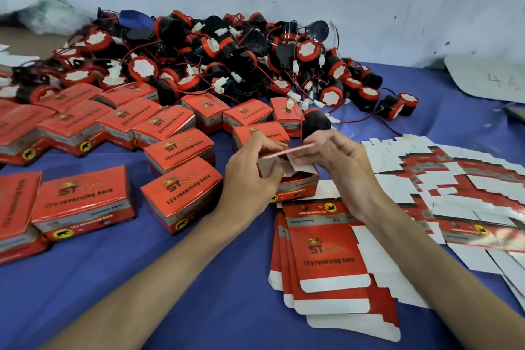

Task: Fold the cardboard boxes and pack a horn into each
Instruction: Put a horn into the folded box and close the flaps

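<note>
Left hand, right hand — both pinching box lid.

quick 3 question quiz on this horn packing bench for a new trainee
1. True or false: the box held by the left hand and right hand is already closed.
2. The loose horns lie: A) nearest the person B) at the far side of the table C) on the floor.
3. Fill in: the flat cartons lie on the person's ____ side.
Key: 1 false, its lid is raised; 2 B; 3 right.
</note>
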Demonstrator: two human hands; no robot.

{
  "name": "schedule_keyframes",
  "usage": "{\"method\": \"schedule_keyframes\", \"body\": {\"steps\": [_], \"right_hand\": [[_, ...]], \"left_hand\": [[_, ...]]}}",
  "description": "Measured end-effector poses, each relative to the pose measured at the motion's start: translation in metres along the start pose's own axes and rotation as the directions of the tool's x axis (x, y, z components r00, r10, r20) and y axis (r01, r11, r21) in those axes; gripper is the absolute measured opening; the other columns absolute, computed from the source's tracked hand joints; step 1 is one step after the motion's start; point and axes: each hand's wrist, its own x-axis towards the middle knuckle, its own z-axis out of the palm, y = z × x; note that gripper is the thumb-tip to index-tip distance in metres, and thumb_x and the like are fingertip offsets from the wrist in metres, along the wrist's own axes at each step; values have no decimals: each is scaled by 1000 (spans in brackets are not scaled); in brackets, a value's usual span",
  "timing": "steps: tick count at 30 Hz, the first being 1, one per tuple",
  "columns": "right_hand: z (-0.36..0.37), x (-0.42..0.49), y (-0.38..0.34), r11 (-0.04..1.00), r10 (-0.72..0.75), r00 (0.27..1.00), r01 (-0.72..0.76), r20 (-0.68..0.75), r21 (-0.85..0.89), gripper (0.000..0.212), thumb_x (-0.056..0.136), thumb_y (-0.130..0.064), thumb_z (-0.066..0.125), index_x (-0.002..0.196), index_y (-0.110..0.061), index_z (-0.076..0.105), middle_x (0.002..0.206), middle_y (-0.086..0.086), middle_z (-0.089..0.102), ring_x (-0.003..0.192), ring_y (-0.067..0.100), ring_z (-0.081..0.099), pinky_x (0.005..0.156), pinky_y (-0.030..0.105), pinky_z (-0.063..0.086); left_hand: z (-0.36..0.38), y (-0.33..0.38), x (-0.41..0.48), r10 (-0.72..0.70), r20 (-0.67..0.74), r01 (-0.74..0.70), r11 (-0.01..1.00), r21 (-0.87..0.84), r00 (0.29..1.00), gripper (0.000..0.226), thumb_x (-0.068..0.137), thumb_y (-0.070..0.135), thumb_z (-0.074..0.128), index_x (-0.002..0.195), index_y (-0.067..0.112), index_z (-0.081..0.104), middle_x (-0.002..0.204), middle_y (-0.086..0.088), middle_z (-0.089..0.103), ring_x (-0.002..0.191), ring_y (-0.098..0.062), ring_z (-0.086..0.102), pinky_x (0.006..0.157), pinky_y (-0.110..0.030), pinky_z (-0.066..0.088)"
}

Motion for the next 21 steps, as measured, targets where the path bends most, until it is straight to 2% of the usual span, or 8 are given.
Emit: {"method": "schedule_keyframes", "body": {"steps": [2,6,10,12,15,17,19,21], "right_hand": [[-4,-2,2,999,-34,999,35,26,-36,19,81,-33,64,91,-17,70,87,7,75,84,22,72,74,21,53],[-9,-6,5,989,-74,996,80,56,-127,20,80,-21,65,100,-18,70,90,-3,75,87,13,72,73,17,54],[-9,-8,6,918,-127,992,127,26,-377,22,77,-21,70,98,-28,72,94,-12,73,92,8,69,79,23,54],[-10,-10,4,824,-221,975,204,31,-529,26,78,-13,72,103,-22,71,95,-7,73,90,7,69,82,21,54],[-10,-14,-1,501,-422,894,366,148,-785,26,74,-11,78,101,-11,74,93,11,74,76,21,70,77,22,53],[-14,-13,-6,368,-428,882,370,197,-853,26,71,-15,81,97,-11,76,109,18,68,74,22,70,70,16,49],[-19,-13,-8,414,-357,911,353,208,-839,30,72,-16,81,101,-12,74,123,17,59,75,26,71,64,3,42],[-23,-15,-6,458,-305,908,403,286,-792,36,75,-14,78,110,-8,69,126,11,58,94,30,70,77,6,46]], "left_hand": [[-2,0,-2,9,29,-8,1000,-14,1000,17,84,10,67,99,12,59,96,13,63,93,-3,61,80,-31,51],[-4,2,-6,22,134,-19,1000,-21,991,43,84,46,60,116,17,61,114,7,65,106,-6,59,87,-29,51],[-7,0,-4,68,124,-76,995,64,990,38,87,33,61,120,15,66,122,10,63,116,-2,56,99,-32,47],[-9,-1,-4,79,135,-88,994,64,988,36,88,29,62,121,16,66,121,15,58,118,0,53,103,-30,45],[-9,-2,-7,137,155,-156,980,120,978,35,89,27,60,121,14,65,124,11,59,122,-4,53,105,-29,43],[-9,-3,-8,185,171,-216,958,186,968,33,90,24,59,119,11,66,126,3,62,123,-10,54,105,-31,43],[-10,-4,-9,222,198,-268,931,249,955,34,91,26,59,118,8,66,126,-1,63,123,-15,54,106,-33,43],[-10,-4,-10,248,234,-313,901,300,940,43,91,38,57,120,7,66,127,-2,62,124,-17,54,107,-33,41]]}}
